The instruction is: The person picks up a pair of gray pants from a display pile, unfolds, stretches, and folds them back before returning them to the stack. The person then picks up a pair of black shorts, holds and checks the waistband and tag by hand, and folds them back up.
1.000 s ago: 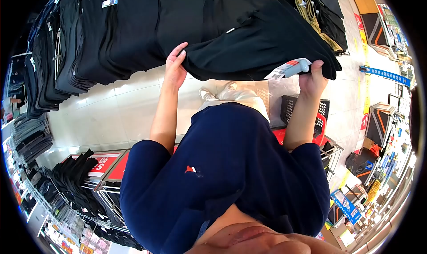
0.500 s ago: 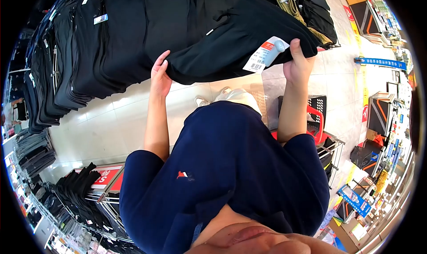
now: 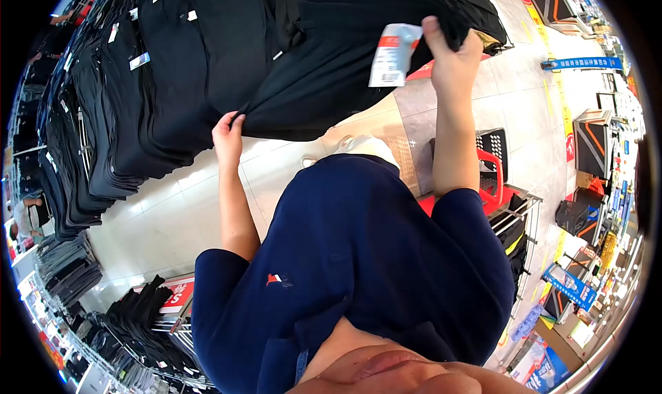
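Observation:
Black trousers [image 3: 331,56] are stretched between my two hands, over a row of dark garments. My left hand [image 3: 227,139] pinches their lower left corner between thumb and fingers. Higher up at the right, my right hand [image 3: 455,56] grips the other end, its thumb on top of the cloth. A white and orange price tag [image 3: 389,59] with a pale grey security tag hangs from the trousers, just left of my right hand. Part of a drawstring shows near the top.
Dark garments [image 3: 186,70] hang in a long row at upper left. A black and red basket [image 3: 491,170] stands right of my body, by a metal rack [image 3: 520,218]. More folded clothes [image 3: 65,270] lie at far left. Boxed goods line the right side.
Both hands still hold the trousers. My right hand has risen, my left hand has moved down and left, and the trousers are spread wider. The price tag has swung more upright.

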Motion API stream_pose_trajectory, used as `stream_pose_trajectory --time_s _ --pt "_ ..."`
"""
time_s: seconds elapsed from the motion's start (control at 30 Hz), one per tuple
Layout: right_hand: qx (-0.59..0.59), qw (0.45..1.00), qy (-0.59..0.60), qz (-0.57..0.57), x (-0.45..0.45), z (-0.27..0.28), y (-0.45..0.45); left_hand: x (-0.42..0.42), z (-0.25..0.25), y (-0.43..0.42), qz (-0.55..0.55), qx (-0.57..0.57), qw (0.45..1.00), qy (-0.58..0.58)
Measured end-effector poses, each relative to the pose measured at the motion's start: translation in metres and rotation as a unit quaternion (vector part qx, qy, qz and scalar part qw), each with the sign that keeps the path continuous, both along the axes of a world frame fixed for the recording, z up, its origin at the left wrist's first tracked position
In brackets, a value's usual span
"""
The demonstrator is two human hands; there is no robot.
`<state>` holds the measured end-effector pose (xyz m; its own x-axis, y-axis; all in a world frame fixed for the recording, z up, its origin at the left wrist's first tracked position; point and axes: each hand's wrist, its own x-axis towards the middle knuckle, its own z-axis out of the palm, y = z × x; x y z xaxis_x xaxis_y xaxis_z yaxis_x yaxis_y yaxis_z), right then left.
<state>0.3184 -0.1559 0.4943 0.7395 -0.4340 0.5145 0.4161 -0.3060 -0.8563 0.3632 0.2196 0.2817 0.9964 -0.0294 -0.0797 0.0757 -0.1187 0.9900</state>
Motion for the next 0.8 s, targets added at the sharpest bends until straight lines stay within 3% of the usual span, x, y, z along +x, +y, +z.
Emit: stream_pose_trajectory --time_s 0.03,0.17,0.3,0.43,0.53,0.8 --pt "-0.028 0.998 0.006 -0.053 0.001 0.001 -0.008 0.001 -0.003 0.006 0.039 0.044 0.998 -0.024" --pt "0.134 0.989 -0.067 -0.014 0.008 -0.007 -0.028 0.001 0.031 -0.005 0.053 0.096 0.991 -0.077" --pt "0.158 0.985 -0.069 0.010 0.005 -0.007 -0.026 0.004 0.037 -0.016 -0.096 0.076 0.992 -0.015" --pt "0.176 0.978 -0.083 0.073 0.005 0.004 -0.026 -0.010 0.034 -0.027 -0.197 -0.056 0.978 0.026" --pt "0.191 0.974 -0.081 0.086 0.003 0.006 -0.019 -0.015 0.015 -0.037 -0.189 0.009 0.982 0.000" --pt "0.176 0.974 -0.064 0.130 -0.001 0.002 -0.010 -0.013 -0.021 -0.059 -0.164 0.038 0.985 0.035"
